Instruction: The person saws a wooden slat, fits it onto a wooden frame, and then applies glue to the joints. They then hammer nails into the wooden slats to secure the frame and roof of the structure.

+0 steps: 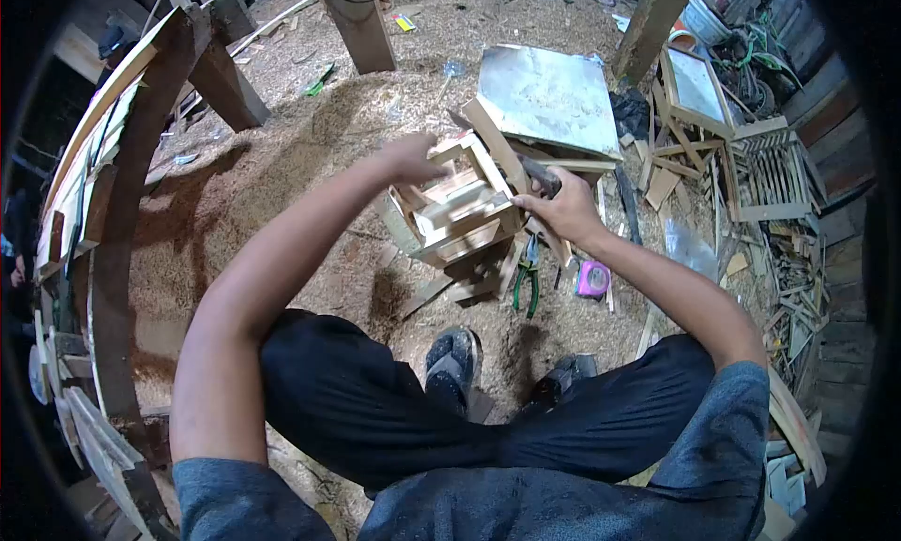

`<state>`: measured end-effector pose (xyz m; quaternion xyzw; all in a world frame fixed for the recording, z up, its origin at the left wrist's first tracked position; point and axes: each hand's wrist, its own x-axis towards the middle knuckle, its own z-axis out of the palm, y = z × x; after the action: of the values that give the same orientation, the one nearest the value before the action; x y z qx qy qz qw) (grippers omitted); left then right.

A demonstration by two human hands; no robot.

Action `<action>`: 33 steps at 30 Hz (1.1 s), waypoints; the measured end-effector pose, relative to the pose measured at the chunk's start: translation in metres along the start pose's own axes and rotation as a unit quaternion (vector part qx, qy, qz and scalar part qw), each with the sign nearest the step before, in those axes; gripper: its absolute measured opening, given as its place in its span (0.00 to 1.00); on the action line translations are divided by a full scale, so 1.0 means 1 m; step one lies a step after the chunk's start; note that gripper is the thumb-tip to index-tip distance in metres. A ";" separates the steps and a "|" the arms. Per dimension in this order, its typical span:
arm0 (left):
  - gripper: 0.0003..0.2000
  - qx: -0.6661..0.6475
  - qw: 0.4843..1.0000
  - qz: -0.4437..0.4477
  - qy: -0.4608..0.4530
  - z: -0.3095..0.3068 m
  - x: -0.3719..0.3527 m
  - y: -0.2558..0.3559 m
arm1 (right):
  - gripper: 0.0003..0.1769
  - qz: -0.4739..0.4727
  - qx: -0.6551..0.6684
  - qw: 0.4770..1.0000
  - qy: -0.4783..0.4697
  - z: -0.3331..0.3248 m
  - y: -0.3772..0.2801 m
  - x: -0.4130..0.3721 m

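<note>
Black-trousered legs sit just below a small wooden frame held in both hands.
Sawdust floor spreads around the frame, and a metal sheet lies just behind it. The left hand is closed over the frame's far left corner. The right hand is clenched round a dark tool at its right edge. Green pliers and a pink tape measure lie below-right of it.
</note>
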<state>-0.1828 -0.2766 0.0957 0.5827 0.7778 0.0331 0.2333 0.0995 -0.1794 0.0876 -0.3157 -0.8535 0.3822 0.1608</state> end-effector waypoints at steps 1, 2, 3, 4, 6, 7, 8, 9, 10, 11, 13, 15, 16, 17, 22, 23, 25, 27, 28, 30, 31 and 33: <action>0.36 0.058 0.997 0.018 -0.046 0.006 0.007 0.007 | 0.23 0.009 0.017 1.000 -0.010 0.001 0.000 0.001; 0.38 0.063 0.996 0.029 -0.047 0.010 0.011 0.011 | 0.25 -0.001 0.035 0.999 -0.003 0.002 0.001 0.001; 0.40 0.069 0.996 0.041 -0.049 0.015 0.018 0.013 | 0.26 -0.020 0.016 1.000 0.016 0.002 -0.001 0.001; 0.41 0.036 0.998 0.026 -0.050 0.017 0.026 0.012 | 0.27 -0.027 0.015 0.999 0.017 0.001 -0.001 0.001; 0.42 0.006 0.999 0.043 -0.022 0.017 0.038 0.008 | 0.28 -0.028 0.016 0.999 0.021 -0.004 -0.002 -0.002; 0.42 -0.027 0.998 0.052 0.006 0.019 0.040 0.004 | 0.28 -0.015 0.009 1.000 0.012 -0.006 -0.004 -0.007; 0.41 -0.034 0.998 0.058 0.015 0.021 0.040 -0.001 | 0.29 -0.003 0.003 1.000 0.000 -0.006 -0.004 -0.011; 0.41 -0.036 0.998 0.058 0.011 0.021 0.036 -0.003 | 0.29 0.000 0.003 1.000 -0.002 -0.003 -0.002 -0.015; 0.39 0.001 0.999 0.019 -0.040 0.020 0.031 -0.005 | 0.28 -0.001 0.006 1.000 -0.001 0.000 -0.001 -0.017; 0.38 0.037 0.995 -0.020 -0.089 0.020 0.025 -0.008 | 0.28 -0.004 0.009 1.000 -0.001 0.004 0.000 -0.018; 0.29 0.076 0.997 0.004 -0.014 0.028 0.023 -0.017 | 0.27 -0.002 0.015 1.000 0.007 0.015 0.008 -0.020; 0.22 0.074 0.997 -0.026 -0.018 0.025 0.029 -0.019 | 0.28 -0.038 0.009 0.999 0.006 0.022 0.013 -0.021; 0.22 0.077 0.997 -0.025 -0.019 0.024 0.029 -0.019 | 0.28 -0.033 -0.017 0.999 -0.001 0.022 0.010 -0.022; 0.24 0.065 0.998 -0.012 -0.017 0.024 0.025 -0.022 | 0.28 -0.032 -0.015 0.999 0.000 0.025 0.019 -0.020; 0.27 0.041 0.999 0.021 -0.016 0.022 -0.004 -0.012 | 0.25 -0.023 -0.014 1.000 0.009 0.023 0.051 -0.010; 0.27 0.022 0.999 0.029 -0.019 0.023 -0.007 -0.009 | 0.26 -0.075 -0.020 0.997 0.012 0.024 0.061 -0.008; 0.26 0.018 0.999 0.025 -0.011 0.032 -0.008 -0.010 | 0.26 -0.087 -0.007 0.996 0.012 0.026 0.064 -0.010; 0.26 0.031 0.998 0.042 0.034 0.036 -0.008 -0.014 | 0.26 -0.102 0.001 0.995 0.020 0.022 0.061 -0.005; 0.27 0.019 0.998 0.064 0.010 0.035 -0.006 -0.019 | 0.26 -0.077 -0.013 0.997 0.005 0.020 0.058 -0.004; 0.28 0.027 0.999 0.027 -0.003 0.032 -0.004 -0.022 | 0.27 -0.033 -0.019 0.999 -0.026 0.014 0.040 -0.002; 0.29 0.034 0.999 -0.011 -0.017 0.029 -0.006 -0.021 | 0.27 -0.034 -0.020 0.999 -0.025 0.015 0.039 0.001; 0.31 0.027 0.998 -0.032 -0.041 0.026 -0.006 -0.017 | 0.27 -0.040 -0.066 0.997 -0.030 0.018 0.038 0.004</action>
<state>-0.1866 -0.2930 0.0690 0.5640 0.7867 -0.0192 0.2502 0.1032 -0.1673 0.0476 -0.2799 -0.8932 0.3277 0.1285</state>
